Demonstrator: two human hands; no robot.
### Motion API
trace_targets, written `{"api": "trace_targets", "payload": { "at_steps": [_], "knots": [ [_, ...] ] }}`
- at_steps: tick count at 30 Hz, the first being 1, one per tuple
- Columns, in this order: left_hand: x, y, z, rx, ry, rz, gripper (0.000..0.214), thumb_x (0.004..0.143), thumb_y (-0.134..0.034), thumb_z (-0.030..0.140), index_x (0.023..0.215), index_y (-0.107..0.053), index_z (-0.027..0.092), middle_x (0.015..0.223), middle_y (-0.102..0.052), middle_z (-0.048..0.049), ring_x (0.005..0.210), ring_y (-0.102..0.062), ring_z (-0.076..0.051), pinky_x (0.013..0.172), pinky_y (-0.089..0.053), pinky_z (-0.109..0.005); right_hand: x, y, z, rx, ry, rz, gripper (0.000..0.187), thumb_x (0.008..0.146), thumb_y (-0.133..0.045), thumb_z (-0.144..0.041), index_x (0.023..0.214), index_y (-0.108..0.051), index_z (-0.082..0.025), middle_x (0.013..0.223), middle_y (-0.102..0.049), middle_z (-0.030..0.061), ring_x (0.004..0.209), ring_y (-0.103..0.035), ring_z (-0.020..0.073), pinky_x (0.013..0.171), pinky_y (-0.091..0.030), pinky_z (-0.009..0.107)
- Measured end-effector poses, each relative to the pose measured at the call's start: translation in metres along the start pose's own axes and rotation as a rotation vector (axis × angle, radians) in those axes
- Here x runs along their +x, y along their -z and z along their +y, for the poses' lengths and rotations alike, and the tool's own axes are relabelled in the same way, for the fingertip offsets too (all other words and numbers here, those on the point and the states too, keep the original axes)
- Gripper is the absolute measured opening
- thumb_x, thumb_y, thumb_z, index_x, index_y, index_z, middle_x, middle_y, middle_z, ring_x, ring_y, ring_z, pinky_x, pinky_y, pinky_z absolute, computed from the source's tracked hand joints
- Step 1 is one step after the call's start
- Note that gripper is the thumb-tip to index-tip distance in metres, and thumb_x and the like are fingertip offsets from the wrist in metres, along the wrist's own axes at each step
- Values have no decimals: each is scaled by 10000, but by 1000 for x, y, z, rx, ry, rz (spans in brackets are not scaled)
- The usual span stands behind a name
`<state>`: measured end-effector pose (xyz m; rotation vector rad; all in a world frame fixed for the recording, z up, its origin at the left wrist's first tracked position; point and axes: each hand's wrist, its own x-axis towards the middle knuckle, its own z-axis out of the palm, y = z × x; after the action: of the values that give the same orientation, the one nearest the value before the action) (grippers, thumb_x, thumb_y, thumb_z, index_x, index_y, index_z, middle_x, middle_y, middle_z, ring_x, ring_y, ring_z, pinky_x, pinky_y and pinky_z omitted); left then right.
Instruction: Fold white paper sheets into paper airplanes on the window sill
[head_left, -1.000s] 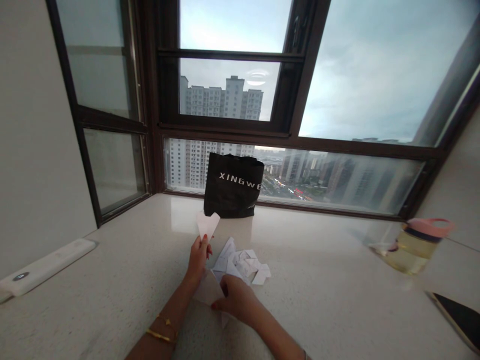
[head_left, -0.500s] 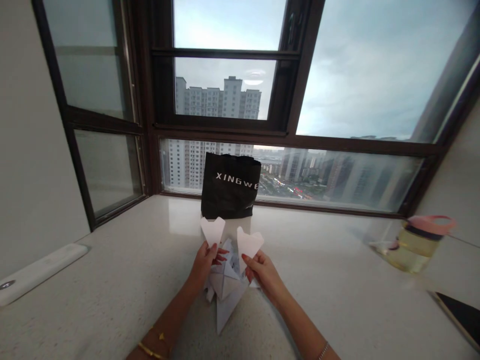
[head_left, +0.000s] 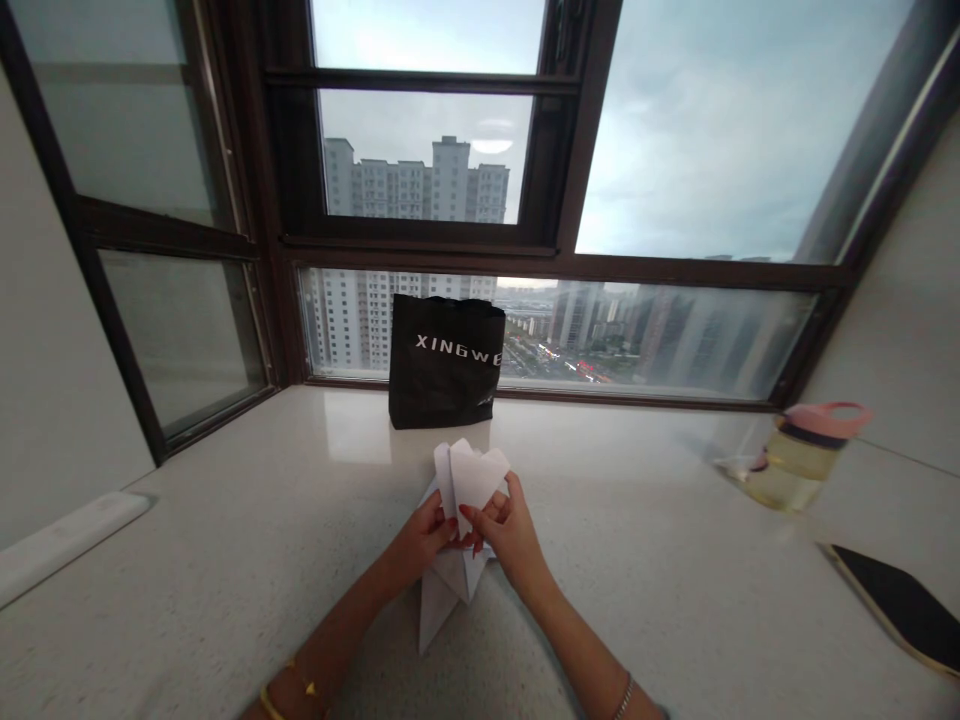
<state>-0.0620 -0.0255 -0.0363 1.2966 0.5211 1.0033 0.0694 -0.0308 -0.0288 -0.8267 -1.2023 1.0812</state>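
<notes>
Two folded white paper pieces meet in front of me, raised over the counter. My left hand pinches the left folded paper piece, which stands partly behind the other. Between the fingers and thumb of my right hand is the right folded paper piece, notched along its top edge. Beneath both hands lie more folded white papers, with pointed corners toward me; the hands cover part of them.
A black bag with white lettering stands by the window. At the right are a bottle with a pink lid and a dark flat device. A long white object lies along the left side of the counter.
My hands have come together, and the two paper pieces, held apart before, now overlap. The view has shifted slightly, so the surroundings sit further left.
</notes>
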Motion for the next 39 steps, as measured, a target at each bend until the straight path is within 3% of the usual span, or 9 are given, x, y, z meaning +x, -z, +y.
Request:
{"api": "trace_targets", "payload": {
  "at_steps": [2, 5, 10, 15, 22, 28, 39],
  "knots": [
    [-1, -3, -1, -39, -11, -38, 556, 637, -664, 332, 1126, -458, 167, 685, -603, -9, 657, -579, -142, 719, -462, -321, 0, 1, 3, -56, -24, 13, 682, 592, -672, -309, 1117, -245, -223, 555, -583, -82, 297, -482, 93, 254, -380, 171],
    [-2, -5, -4, -51, 20, -2, 567, 660, -637, 330, 1168, -438, 177, 791, -621, -43, 729, -589, -165, 752, -454, -336, 0, 4, 7, -142, -36, 37, 736, 613, -653, -304, 1190, -204, -223, 542, -569, -86, 303, -482, 97, 246, -364, 165],
    [2, -3, -10, -37, 20, 69, 576, 694, -597, 448, 1168, -451, 156, 957, -602, -97, 791, -586, -182, 749, -460, -336, -1, 7, 14, -213, -10, 31, 583, 666, -602, -313, 1154, -297, -215, 540, -536, -87, 342, -506, 98, 285, -392, 171],
    [2, -2, -9, -53, 27, 98, 603, 672, -622, 457, 1179, -460, 174, 1010, -598, -99, 850, -577, -185, 815, -444, -348, -4, 4, 16, -193, 34, 13, 490, 688, -572, -305, 1122, -362, -220, 621, -519, -69, 429, -558, 105, 348, -435, 187],
    [0, -7, -7, 15, 67, 162, 547, 676, -589, 504, 1108, -500, 181, 1038, -600, -87, 886, -592, -200, 749, -489, -310, -4, 4, 10, -127, 1, 65, 871, 613, -656, -270, 1327, -158, -242, 555, -454, -112, 394, -483, 79, 364, -433, 188],
    [1, -8, -8, 96, 40, 211, 490, 672, -570, 532, 991, -534, 162, 1004, -611, -81, 859, -596, -183, 733, -495, -288, -4, 3, 11, -62, -19, 87, 888, 579, -688, -308, 1309, -199, -179, 487, -473, -109, 350, -438, 78, 295, -331, 160],
    [0, -7, -6, 219, -2, 108, 422, 722, -555, 465, 1016, -518, 166, 958, -623, -71, 867, -588, -182, 793, -458, -300, 0, 4, 12, -4, -70, 115, 930, 515, -726, -332, 1266, -215, -134, 424, -494, -116, 341, -445, 89, 315, -321, 172]
  ]
}}
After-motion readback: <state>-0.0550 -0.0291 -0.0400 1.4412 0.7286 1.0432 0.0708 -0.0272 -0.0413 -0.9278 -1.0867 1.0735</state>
